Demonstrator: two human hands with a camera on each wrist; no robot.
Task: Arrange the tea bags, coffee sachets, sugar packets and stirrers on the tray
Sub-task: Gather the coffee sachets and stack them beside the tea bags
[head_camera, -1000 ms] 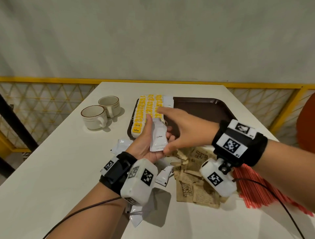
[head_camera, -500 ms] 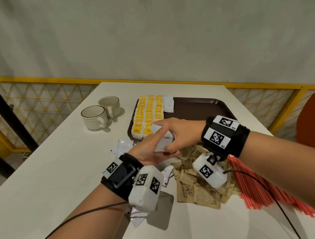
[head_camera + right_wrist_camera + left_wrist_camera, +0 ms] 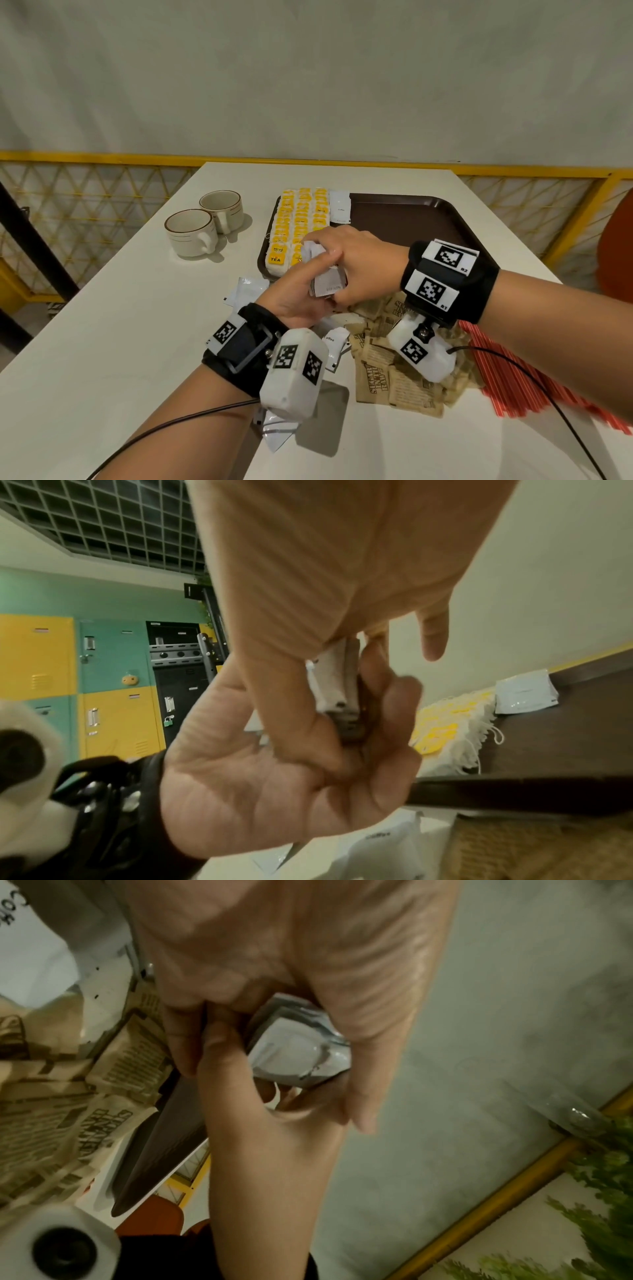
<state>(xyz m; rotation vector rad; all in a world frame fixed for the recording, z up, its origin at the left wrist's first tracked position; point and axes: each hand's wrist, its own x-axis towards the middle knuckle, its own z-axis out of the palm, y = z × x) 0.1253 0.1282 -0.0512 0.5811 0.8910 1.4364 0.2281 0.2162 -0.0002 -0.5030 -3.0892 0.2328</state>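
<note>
Both hands meet above the near left corner of the tray (image 3: 404, 219), closed on one small stack of white sachets (image 3: 327, 275). The left hand (image 3: 294, 294) cradles the stack from below, thumb laid along its top. The right hand (image 3: 356, 260) clamps it from above, fingers curled over the far side. In the right wrist view the stack shows edge-on, pinched between both hands' fingers (image 3: 387, 696). Small print on the lowest sachet is too blurred to read.

Legible markings: "TEA" on the nearest of the yellow tea bags (image 3: 301, 226), which fill the tray's left side in close rows. "Coffee" on a lone sachet (image 3: 339, 207) lying flat at the tray's far edge, just right of the tea rows. "Coffee" again on a loose sachet (image 3: 334, 346) on the table (image 3: 102, 342). "SUGAR IN THE RAW" on the brown sugar packets (image 3: 394, 377), heaped near the table's front, right of centre.

The tray's right portion is bare brown surface up to its raised rim. Red stirrers (image 3: 534, 387) lie in a fan at the right table edge, touching the sugar heap. Two cups (image 3: 205, 222) stand together left of the tray, apart from it. More white sachets (image 3: 248, 291) lie scattered under and beside the left wrist.
</note>
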